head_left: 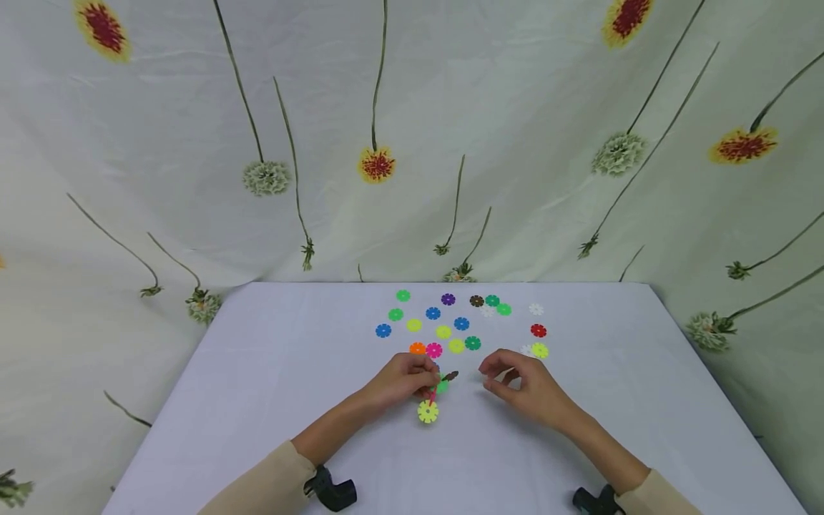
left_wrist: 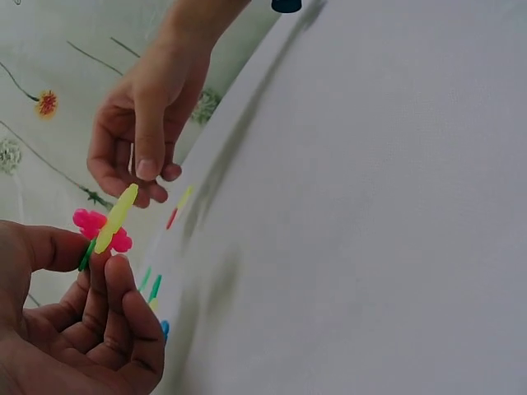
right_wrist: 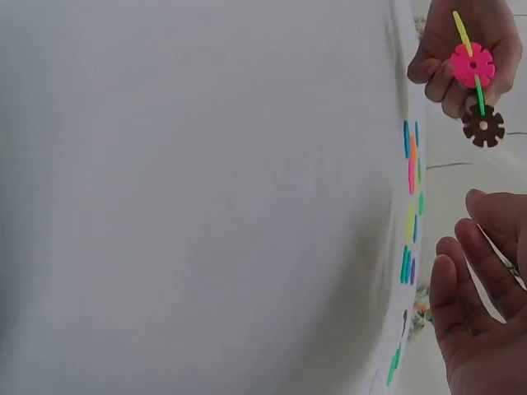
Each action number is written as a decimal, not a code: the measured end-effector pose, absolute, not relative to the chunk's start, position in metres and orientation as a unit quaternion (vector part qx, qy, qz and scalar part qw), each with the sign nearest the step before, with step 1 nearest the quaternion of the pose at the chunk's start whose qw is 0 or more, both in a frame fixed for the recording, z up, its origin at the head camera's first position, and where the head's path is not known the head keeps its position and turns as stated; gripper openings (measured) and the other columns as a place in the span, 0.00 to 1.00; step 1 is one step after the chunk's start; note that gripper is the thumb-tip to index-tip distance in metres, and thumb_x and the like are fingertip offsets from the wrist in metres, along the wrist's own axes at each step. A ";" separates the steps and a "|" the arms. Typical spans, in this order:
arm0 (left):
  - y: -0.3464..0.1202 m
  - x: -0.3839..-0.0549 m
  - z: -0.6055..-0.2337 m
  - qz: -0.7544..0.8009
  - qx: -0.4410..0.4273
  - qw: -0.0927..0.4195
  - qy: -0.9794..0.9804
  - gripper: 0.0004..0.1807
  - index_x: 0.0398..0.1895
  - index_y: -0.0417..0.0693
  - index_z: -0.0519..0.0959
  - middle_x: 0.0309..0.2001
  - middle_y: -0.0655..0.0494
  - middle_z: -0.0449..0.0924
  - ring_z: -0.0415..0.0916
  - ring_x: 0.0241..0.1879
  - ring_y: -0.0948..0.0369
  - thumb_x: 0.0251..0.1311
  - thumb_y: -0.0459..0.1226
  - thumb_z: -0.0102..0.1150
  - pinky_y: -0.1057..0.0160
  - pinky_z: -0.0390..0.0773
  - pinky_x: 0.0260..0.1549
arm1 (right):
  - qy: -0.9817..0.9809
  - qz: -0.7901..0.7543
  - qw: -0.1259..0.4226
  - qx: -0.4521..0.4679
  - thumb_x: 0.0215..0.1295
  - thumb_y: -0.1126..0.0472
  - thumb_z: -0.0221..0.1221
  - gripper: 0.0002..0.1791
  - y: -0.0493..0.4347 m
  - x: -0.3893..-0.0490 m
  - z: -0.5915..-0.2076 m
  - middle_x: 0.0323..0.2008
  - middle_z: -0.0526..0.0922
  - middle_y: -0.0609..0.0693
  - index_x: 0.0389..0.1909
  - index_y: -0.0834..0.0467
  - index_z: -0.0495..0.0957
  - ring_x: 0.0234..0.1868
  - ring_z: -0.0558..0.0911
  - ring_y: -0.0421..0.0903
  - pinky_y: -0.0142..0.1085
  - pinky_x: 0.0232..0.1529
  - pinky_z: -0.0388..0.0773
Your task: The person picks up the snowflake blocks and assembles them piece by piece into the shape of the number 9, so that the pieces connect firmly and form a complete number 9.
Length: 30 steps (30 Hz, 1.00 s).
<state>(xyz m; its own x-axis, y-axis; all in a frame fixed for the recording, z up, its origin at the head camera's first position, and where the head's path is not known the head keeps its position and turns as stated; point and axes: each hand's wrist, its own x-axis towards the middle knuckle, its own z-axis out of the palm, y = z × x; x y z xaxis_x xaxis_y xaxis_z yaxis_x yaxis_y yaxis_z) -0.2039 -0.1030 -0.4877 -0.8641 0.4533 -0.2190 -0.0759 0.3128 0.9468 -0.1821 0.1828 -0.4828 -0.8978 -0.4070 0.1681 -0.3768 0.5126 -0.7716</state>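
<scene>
Pinched between my left hand's (head_left: 404, 379) thumb and fingers is a short chain of notched plastic discs fitted into one another. A yellow disc (head_left: 428, 412) forms one end and a brown disc (right_wrist: 483, 126) the other. Between them sit a pink disc (right_wrist: 463, 72) and a green disc (right_wrist: 480, 97), the green one right at the left thumb in the left wrist view. My right hand (head_left: 528, 386) hovers a short way to the right of the chain, fingers loosely bent, holding nothing.
Loose discs lie scattered beyond the hands, among them an orange disc (head_left: 417, 348), a purple disc (head_left: 448, 299), a red disc (head_left: 538, 330) and several blue and green ones. The white table (head_left: 270, 357) ends at a flower-printed cloth (head_left: 515, 143) behind.
</scene>
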 end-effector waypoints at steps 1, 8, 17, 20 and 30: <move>-0.104 -0.204 -0.488 0.575 0.119 0.232 0.775 0.12 0.46 0.39 0.84 0.33 0.58 0.85 0.81 0.33 0.63 0.73 0.41 0.64 0.70 0.85 0.41 | 0.875 -0.434 0.018 -0.216 0.67 0.63 0.72 0.13 0.186 -0.183 -0.484 0.47 0.90 0.49 0.51 0.53 0.85 0.47 0.87 0.41 0.31 0.48 0.86; -0.110 -0.202 -0.487 0.583 0.114 0.237 0.769 0.12 0.46 0.38 0.83 0.33 0.58 0.85 0.81 0.33 0.63 0.73 0.40 0.64 0.70 0.85 0.40 | 0.913 -0.369 0.021 -0.171 0.67 0.62 0.72 0.13 0.216 -0.201 -0.488 0.46 0.88 0.45 0.50 0.52 0.85 0.48 0.81 0.44 0.36 0.49 0.82; -0.112 -0.203 -0.485 0.584 0.105 0.227 0.772 0.13 0.49 0.37 0.83 0.37 0.53 0.87 0.82 0.34 0.63 0.73 0.39 0.64 0.70 0.86 0.41 | 0.947 -0.281 0.003 -0.156 0.66 0.61 0.72 0.08 0.254 -0.240 -0.489 0.38 0.83 0.48 0.44 0.56 0.85 0.44 0.77 0.47 0.41 0.48 0.76; -0.111 -0.202 -0.484 0.582 0.104 0.231 0.773 0.13 0.49 0.37 0.83 0.36 0.55 0.87 0.82 0.34 0.63 0.73 0.40 0.64 0.69 0.86 0.41 | 0.947 -0.274 0.016 -0.164 0.65 0.59 0.73 0.09 0.261 -0.248 -0.488 0.37 0.83 0.49 0.42 0.56 0.84 0.43 0.77 0.46 0.41 0.48 0.76; -0.112 -0.203 -0.486 0.581 0.106 0.233 0.773 0.11 0.46 0.38 0.82 0.32 0.59 0.84 0.80 0.33 0.64 0.74 0.40 0.64 0.71 0.84 0.40 | 0.948 -0.273 0.040 -0.159 0.63 0.57 0.75 0.12 0.258 -0.255 -0.483 0.40 0.83 0.51 0.41 0.57 0.84 0.46 0.78 0.48 0.42 0.48 0.74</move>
